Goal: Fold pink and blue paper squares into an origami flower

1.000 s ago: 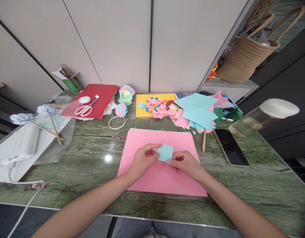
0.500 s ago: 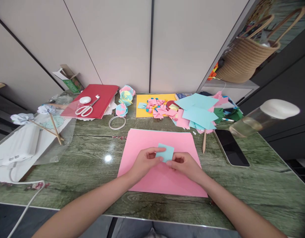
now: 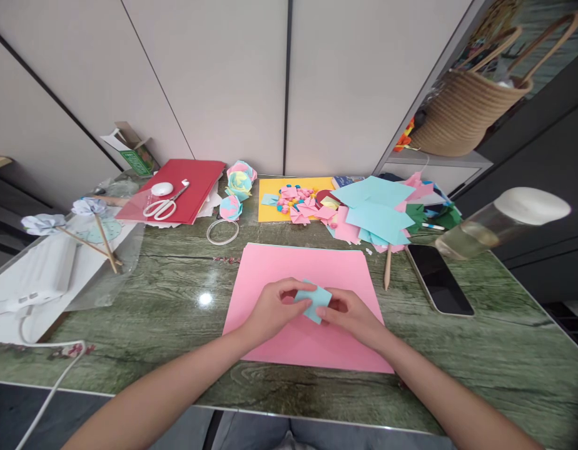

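Note:
A small light-blue square of paper point(image 3: 319, 298) is held up between both hands, tilted with one corner pointing down. My left hand point(image 3: 280, 307) pinches its left side between thumb and fingers. On the right edge, my right hand point(image 3: 349, 314) grips it, thumb on the front and fingers partly hidden behind. Beneath the hands lies a stack of large pink paper sheets point(image 3: 270, 269), with a thin light-blue edge showing at its top.
Behind are yellow paper point(image 3: 266, 212) with beads and pink pieces, light-blue sheets point(image 3: 378, 215), and paper flowers point(image 3: 239, 185). Scissors point(image 3: 164, 206) rest on a red folder point(image 3: 195, 181) at left. A phone point(image 3: 439, 279), wooden stick point(image 3: 387, 269) and bottle point(image 3: 471, 234) stand or lie right.
The light-blue paper has turned clockwise and dropped slightly, so a corner now points down. My right thumb has moved further onto its face.

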`<state>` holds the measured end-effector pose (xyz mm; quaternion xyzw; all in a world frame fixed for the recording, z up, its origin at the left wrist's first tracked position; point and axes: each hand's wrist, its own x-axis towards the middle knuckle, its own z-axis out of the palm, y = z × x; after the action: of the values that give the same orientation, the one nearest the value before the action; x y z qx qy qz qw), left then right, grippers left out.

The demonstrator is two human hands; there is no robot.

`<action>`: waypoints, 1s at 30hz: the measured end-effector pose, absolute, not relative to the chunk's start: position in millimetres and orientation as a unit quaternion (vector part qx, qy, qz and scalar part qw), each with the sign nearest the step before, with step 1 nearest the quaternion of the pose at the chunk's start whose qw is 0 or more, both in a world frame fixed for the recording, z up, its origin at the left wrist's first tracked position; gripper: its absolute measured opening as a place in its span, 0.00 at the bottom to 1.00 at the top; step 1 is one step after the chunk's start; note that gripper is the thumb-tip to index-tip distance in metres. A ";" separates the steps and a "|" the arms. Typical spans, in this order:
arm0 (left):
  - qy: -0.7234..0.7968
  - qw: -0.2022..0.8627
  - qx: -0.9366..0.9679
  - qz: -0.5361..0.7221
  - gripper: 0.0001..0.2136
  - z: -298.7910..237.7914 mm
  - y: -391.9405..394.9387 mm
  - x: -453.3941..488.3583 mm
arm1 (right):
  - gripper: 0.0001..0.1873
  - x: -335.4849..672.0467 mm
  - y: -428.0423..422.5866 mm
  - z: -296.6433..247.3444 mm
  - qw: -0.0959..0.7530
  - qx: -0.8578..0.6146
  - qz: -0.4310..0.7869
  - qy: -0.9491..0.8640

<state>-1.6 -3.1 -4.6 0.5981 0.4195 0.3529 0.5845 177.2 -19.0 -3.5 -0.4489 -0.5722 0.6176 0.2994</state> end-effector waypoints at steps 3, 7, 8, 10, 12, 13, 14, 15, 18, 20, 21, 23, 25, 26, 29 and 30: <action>0.396 0.598 0.623 0.313 0.10 -3.2 -3.6 -1.2 | 0.16 177.1 -18.0 -3.4 0.301 -0.456 0.599 -0.585; 0.395 0.621 0.592 0.329 0.18 -1.8 -3.2 -0.5 | 0.16 177.1 -18.0 -5.9 0.279 -0.458 0.594 -0.600; 0.401 0.626 0.578 0.335 0.20 -2.0 -2.9 -0.4 | 0.17 176.8 -18.2 -6.1 0.276 -0.461 0.589 -0.604; 0.414 0.628 0.566 0.339 0.19 -3.2 -2.0 -0.4 | 0.17 176.2 -19.0 -5.8 0.271 -0.471 0.575 -0.612; 0.424 0.620 0.571 0.332 0.14 -4.6 -1.1 -0.4 | 0.18 175.5 -19.7 -4.5 0.271 -0.477 0.566 -0.615; 0.425 0.617 0.576 0.326 0.12 -5.1 -0.7 -0.5 | 0.17 175.3 -19.8 -3.8 0.274 -0.477 0.564 -0.616; 0.425 0.616 0.579 0.322 0.11 -5.5 -0.4 -0.5 | 0.17 175.2 -19.9 -3.1 0.278 -0.476 0.562 -0.617; 0.424 0.618 0.580 0.320 0.11 -5.6 -0.2 -0.6 | 0.17 175.1 -19.9 -2.6 0.283 -0.475 0.560 -0.618; 0.416 0.631 0.568 0.325 0.11 -5.8 0.0 -0.6 | 0.15 175.2 -19.9 -2.2 0.294 -0.477 0.545 -0.624; 0.419 0.638 0.557 0.328 0.11 -6.6 -0.2 -0.6 | 0.14 175.1 -20.2 -2.6 0.296 -0.480 0.536 -0.628; 0.422 0.640 0.553 0.327 0.11 -7.4 -0.4 -0.7 | 0.14 174.9 -20.6 -2.8 0.295 -0.479 0.536 -0.630; 0.423 0.643 0.550 0.325 0.12 -9.5 -1.0 -0.6 | 0.13 174.3 -21.4 -2.9 0.292 -0.474 0.540 -0.631; 0.418 0.644 0.553 0.324 0.12 -11.5 -1.7 -0.4 | 0.13 173.8 -22.1 -2.8 0.288 -0.472 0.543 -0.632; 0.414 0.645 0.554 0.324 0.12 -12.1 -2.0 -0.3 | 0.14 173.6 -22.2 -2.9 0.285 -0.473 0.543 -0.633; 0.406 0.647 0.553 0.332 0.10 -11.4 -2.1 0.1 | 0.14 174.0 -21.6 -3.8 0.281 -0.486 0.533 -0.634; 0.407 0.646 0.553 0.334 0.10 -10.4 -1.9 0.2 | 0.14 174.3 -21.2 -4.3 0.282 -0.488 0.530 -0.634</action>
<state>0.2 -1.9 -10.4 0.5526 0.4072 0.3344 0.6458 174.3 -21.2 -4.3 -0.4880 -0.6337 0.5300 0.2819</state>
